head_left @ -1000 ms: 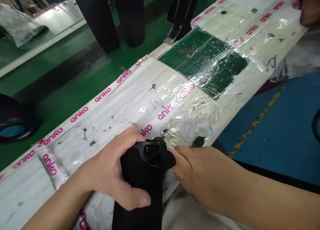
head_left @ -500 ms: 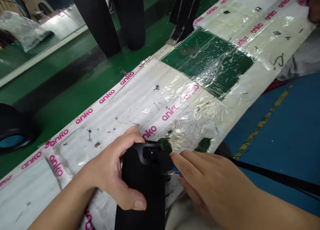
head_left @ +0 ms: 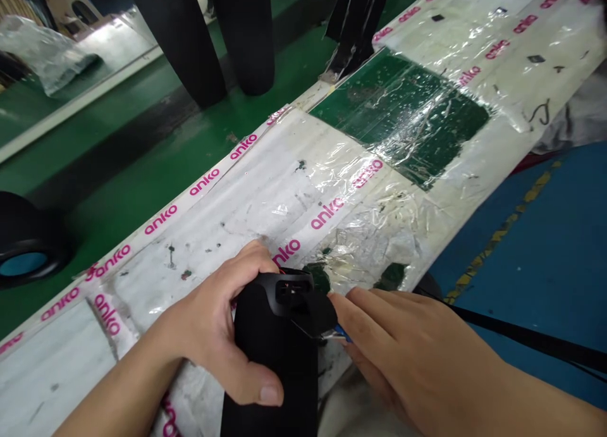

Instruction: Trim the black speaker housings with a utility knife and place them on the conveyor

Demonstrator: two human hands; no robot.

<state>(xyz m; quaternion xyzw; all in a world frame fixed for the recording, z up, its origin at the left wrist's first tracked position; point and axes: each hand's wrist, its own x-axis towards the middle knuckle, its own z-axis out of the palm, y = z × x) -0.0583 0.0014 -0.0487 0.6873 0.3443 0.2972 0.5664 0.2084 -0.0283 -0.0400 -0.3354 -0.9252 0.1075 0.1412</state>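
My left hand (head_left: 218, 323) is wrapped round a black, tube-shaped housing (head_left: 272, 367) that looks like a speaker body, its thumb lying along the near side. Near the top end, a rounded recess (head_left: 291, 289) shows small parts inside, and a bit of red wire peeks out by my fingers. Beside the recess a dark flap-like piece (head_left: 317, 313) stands out from the housing. My right hand (head_left: 403, 342) pinches a slim tool (head_left: 332, 334) with a metal edge and a bit of blue, which touches or lies just under that flap. My fingers hide most of the tool.
White sheeting with pink lettering covers the worktop (head_left: 241, 190), taped and torn around a green patch (head_left: 398, 114). Beyond it, a green surface carries upright black tubes (head_left: 244, 38) and a black round-ended piece (head_left: 28, 241). A plastic bag (head_left: 42, 54) lies farther left.
The dark piece beside the recess has tilted, and more of the tool's metal edge shows below it. Both hands and the housing have shifted slightly right in view.
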